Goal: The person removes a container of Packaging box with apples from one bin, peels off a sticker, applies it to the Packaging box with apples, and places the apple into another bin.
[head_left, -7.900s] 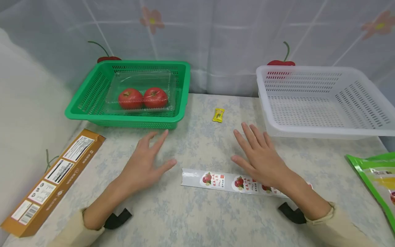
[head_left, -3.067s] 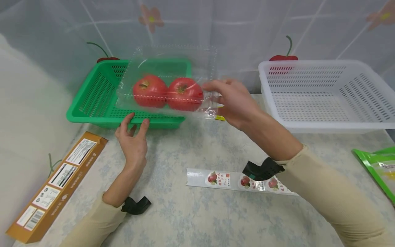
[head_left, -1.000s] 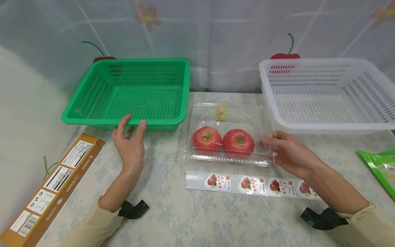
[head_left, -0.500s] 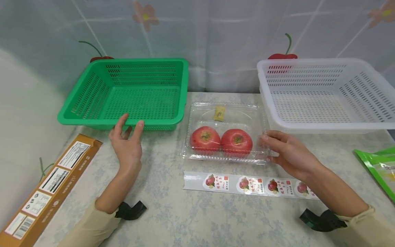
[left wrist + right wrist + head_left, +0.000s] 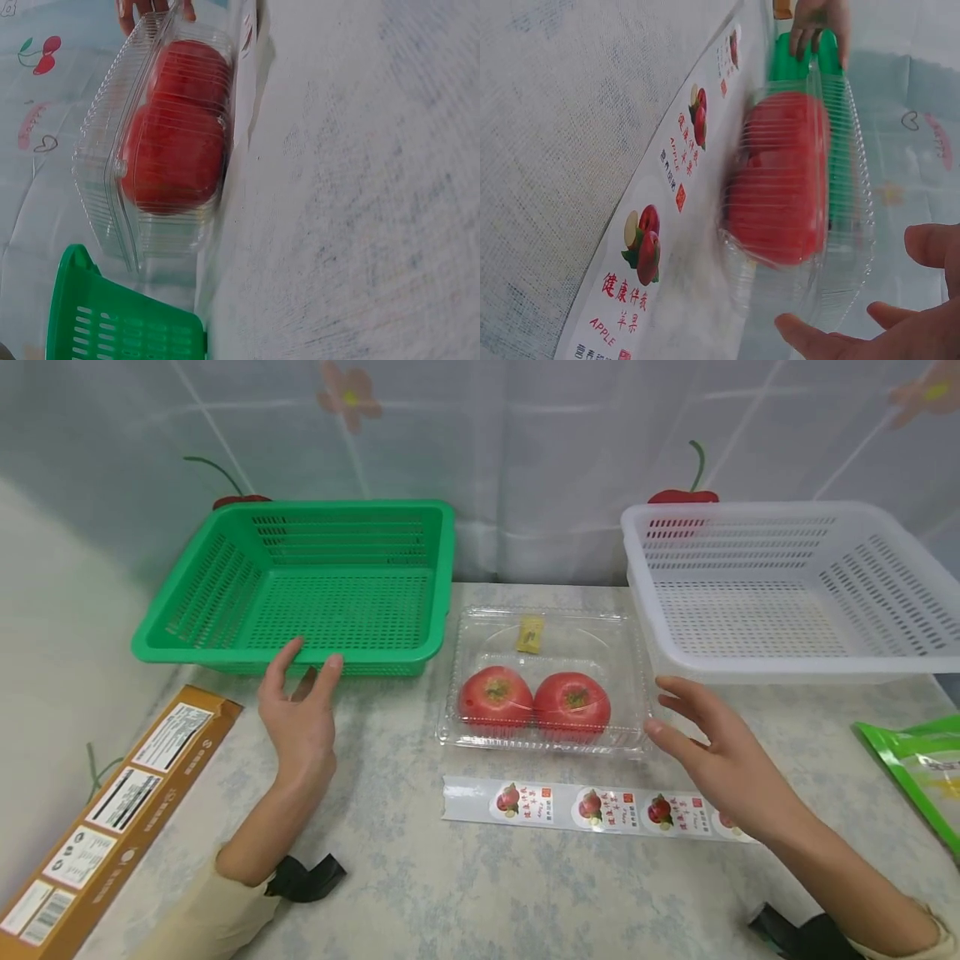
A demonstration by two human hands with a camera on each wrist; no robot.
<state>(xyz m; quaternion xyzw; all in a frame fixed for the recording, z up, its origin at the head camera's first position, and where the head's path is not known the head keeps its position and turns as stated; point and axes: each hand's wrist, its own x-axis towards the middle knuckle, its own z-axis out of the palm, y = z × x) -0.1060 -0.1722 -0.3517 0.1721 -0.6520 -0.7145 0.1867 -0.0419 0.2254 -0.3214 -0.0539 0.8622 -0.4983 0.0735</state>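
Note:
A clear plastic clamshell box [image 5: 555,647] lies closed on the table with two red apples [image 5: 572,706] inside. Just right of its corner is my right hand [image 5: 723,760], fingers spread and apart from the box. The right wrist view shows that thumb and fingertips near the box's end with nothing between them. My left hand [image 5: 300,727] is at the front rim of the green basket [image 5: 360,656], index fingertip over the edge and thumb in front. Its contact with the rim is hard to make out.
A yellow wrapped candy [image 5: 529,635] shows through the box. A strip of apple stickers [image 5: 592,808] lies in front. A white basket [image 5: 787,668] stands back right, a brown carton [image 5: 123,802] on the left, a green bag [image 5: 918,768] at the right edge.
The apple box went from the green basket, carried by my right hand, to the table between the baskets. My right hand has now let go and drawn slightly away. My left hand stayed at the rim.

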